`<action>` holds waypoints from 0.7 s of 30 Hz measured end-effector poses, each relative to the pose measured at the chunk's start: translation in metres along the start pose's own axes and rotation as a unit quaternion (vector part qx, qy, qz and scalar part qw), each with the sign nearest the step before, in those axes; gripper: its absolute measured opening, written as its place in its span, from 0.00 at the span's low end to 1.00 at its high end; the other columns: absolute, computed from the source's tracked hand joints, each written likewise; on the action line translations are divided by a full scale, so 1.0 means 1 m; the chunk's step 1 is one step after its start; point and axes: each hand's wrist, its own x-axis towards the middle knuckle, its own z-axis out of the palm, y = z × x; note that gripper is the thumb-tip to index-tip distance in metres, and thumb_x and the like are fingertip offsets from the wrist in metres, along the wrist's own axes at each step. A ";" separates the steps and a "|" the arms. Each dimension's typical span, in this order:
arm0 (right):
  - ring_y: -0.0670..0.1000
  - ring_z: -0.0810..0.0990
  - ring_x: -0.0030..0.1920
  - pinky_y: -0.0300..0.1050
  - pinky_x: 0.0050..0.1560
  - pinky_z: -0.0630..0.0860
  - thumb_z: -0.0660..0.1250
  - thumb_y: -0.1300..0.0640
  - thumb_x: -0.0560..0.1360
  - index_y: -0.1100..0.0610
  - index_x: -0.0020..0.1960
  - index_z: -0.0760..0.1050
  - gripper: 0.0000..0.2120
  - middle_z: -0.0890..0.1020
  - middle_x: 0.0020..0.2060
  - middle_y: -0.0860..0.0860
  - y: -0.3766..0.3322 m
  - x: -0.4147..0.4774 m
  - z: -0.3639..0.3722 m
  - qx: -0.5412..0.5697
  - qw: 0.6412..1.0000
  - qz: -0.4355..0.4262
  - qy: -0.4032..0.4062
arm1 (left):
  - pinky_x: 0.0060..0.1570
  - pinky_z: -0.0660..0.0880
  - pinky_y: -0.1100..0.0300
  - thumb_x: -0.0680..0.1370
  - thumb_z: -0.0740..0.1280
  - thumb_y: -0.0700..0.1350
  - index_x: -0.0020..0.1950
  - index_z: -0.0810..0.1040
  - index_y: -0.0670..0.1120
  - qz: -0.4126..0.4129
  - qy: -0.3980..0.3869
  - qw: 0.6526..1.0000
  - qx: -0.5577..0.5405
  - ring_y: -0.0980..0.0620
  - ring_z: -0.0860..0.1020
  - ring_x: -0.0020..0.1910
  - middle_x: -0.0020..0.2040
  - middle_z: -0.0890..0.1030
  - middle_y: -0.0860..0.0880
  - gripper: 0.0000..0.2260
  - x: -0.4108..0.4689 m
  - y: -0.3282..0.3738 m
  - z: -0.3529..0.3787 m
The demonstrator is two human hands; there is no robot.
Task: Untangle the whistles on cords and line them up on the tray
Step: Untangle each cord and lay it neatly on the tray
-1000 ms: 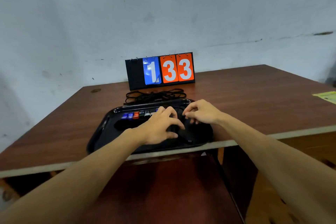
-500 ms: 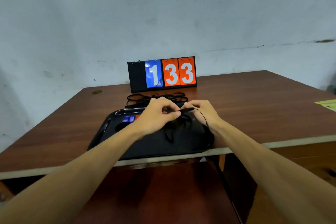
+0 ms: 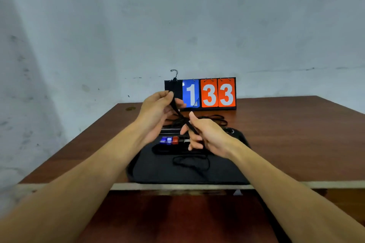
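Both hands are raised above the black tray (image 3: pixel 240 138), stretching a black cord (image 3: pixel 180 114) between them. My left hand (image 3: pixel 158 110) pinches the cord's upper part, whose end loop sticks up above the fingers. My right hand (image 3: pixel 205 134) grips the lower part; more of it hangs down and loops on the tray floor. On the tray's far side lie blue whistles (image 3: pixel 166 140) and a red whistle (image 3: pixel 175 140) in a row, with dark ones beside them partly hidden by my right hand.
A pile of black cords (image 3: pixel 215 119) lies on the brown table (image 3: pixel 286 134) behind the tray. A flip scoreboard (image 3: pixel 209 93) reading 133 stands at the back against the wall. The tray sits at the table's near edge.
Both hands have risen from the tray, lifting a black cord and pulling it taut; the left went up and left, the right stayed lower. The view tilted up slightly.
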 end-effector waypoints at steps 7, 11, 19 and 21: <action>0.46 0.61 0.22 0.41 0.27 0.66 0.55 0.44 0.81 0.61 0.47 0.77 0.22 0.64 0.23 0.47 0.003 0.003 0.002 -0.101 0.989 0.033 0.101 | 0.28 0.65 0.61 0.80 0.63 0.42 0.51 0.74 0.45 0.029 0.073 0.980 0.182 0.57 0.65 0.21 0.31 0.72 0.50 0.02 -0.003 -0.002 -0.039; 0.45 0.63 0.22 0.38 0.23 0.63 0.53 0.39 0.79 0.60 0.45 0.75 0.25 0.67 0.24 0.48 -0.005 0.007 0.006 -0.127 0.984 0.022 0.123 | 0.29 0.68 0.71 0.79 0.64 0.44 0.50 0.76 0.46 0.090 0.005 0.934 0.347 0.62 0.72 0.25 0.33 0.77 0.50 0.03 -0.010 -0.006 -0.048; 0.43 0.63 0.19 0.34 0.23 0.61 0.58 0.39 0.78 0.57 0.38 0.73 0.23 0.69 0.20 0.46 -0.026 0.011 0.030 -0.207 0.973 -0.018 0.100 | 0.45 0.76 0.54 0.77 0.67 0.45 0.48 0.78 0.48 0.126 -0.065 0.895 0.423 0.54 0.78 0.33 0.37 0.83 0.44 0.03 -0.017 -0.012 -0.052; 0.42 0.66 0.18 0.31 0.23 0.63 0.60 0.46 0.79 0.58 0.38 0.74 0.18 0.70 0.17 0.44 -0.027 0.010 0.034 -0.236 0.964 -0.050 0.115 | 0.45 0.76 0.56 0.76 0.68 0.45 0.50 0.79 0.47 0.106 -0.070 0.900 0.418 0.54 0.78 0.34 0.39 0.83 0.43 0.04 -0.018 -0.013 -0.054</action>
